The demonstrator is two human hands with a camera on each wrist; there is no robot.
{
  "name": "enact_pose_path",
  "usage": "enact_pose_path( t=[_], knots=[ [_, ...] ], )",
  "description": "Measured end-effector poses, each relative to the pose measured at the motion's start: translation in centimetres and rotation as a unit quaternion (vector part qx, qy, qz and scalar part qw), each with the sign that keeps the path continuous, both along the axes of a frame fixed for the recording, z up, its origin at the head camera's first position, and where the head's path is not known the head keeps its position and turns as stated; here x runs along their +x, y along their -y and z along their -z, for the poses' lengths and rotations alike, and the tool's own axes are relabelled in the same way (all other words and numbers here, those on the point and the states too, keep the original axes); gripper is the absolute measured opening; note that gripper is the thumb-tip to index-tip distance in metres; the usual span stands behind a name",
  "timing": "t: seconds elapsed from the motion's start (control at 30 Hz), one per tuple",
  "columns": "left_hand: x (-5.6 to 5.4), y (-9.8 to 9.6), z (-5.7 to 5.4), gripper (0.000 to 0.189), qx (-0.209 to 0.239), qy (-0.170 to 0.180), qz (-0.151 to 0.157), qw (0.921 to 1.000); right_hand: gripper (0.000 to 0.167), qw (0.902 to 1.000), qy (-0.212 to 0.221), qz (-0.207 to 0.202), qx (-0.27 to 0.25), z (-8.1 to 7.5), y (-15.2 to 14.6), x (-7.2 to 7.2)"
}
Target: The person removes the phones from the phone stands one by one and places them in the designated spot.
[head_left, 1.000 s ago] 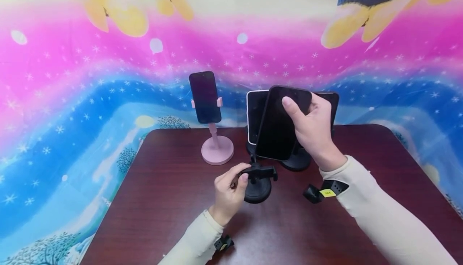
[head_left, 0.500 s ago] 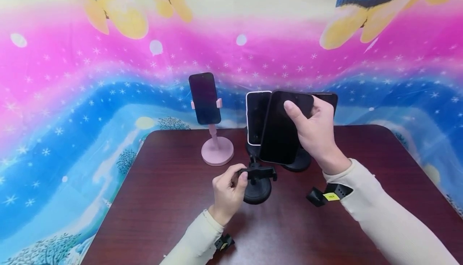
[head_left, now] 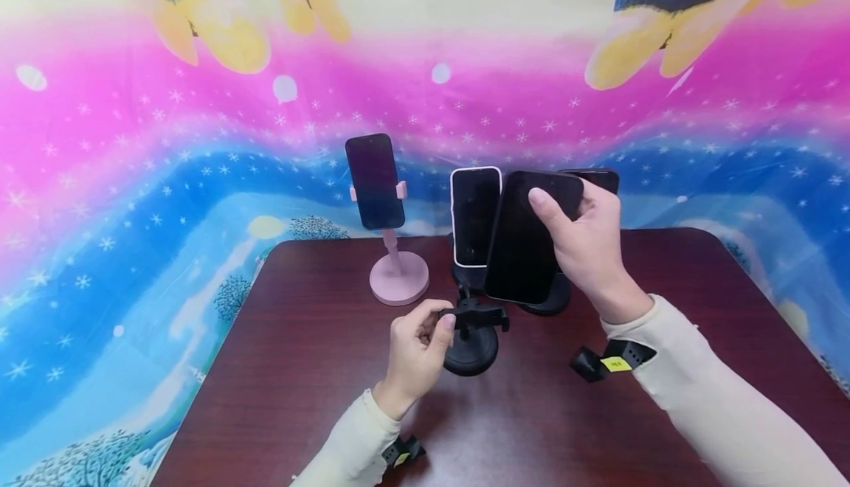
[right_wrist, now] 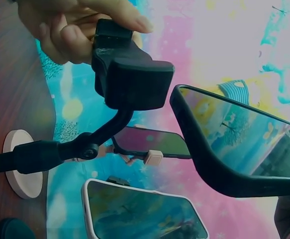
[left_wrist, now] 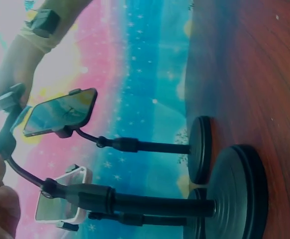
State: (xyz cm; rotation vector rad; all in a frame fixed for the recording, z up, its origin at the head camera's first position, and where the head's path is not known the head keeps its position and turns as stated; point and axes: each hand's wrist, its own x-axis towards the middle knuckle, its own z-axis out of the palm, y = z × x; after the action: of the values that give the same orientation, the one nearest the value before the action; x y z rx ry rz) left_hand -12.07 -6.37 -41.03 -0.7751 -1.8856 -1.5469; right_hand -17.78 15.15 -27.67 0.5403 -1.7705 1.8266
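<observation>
My left hand point(head_left: 416, 354) pinches one end of the clamp point(head_left: 477, 317) on a black phone stand, thumb in front and fingers behind. The stand's round base point(head_left: 470, 353) rests on the table; its arm and post show in the left wrist view point(left_wrist: 159, 204). In my right hand point(head_left: 591, 251) is a black phone point(head_left: 527, 243), gripped by its upper right side with the thumb across the screen. The phone is held up, tilted, behind and above the clamp. In the right wrist view the clamp point(right_wrist: 137, 82) holds no phone, and the phone's lower edge point(right_wrist: 224, 186) is apart from it.
A pink stand point(head_left: 398, 278) holding a dark phone point(head_left: 375, 181) stands at the back left. Behind my right hand are a white-edged phone point(head_left: 474, 218) and another dark phone point(head_left: 600, 177), both on black stands. The brown table point(head_left: 299, 398) meets a patterned backdrop point(head_left: 199, 177).
My right hand and its phone have moved slightly right and down, uncovering more of the white-edged phone. The left hand keeps its pinch on the clamp with little movement.
</observation>
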Motion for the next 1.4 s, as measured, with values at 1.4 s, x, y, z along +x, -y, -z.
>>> enact_pose_path(
  t=[1.4],
  knots=[
    [1.1, 1.5, -2.2, 0.020, 0.168, 0.213, 0.142, 0.9520, 0.013, 0.9945, 0.061, 0.053, 0.066, 3.0, -2.6, 0.5]
  ],
)
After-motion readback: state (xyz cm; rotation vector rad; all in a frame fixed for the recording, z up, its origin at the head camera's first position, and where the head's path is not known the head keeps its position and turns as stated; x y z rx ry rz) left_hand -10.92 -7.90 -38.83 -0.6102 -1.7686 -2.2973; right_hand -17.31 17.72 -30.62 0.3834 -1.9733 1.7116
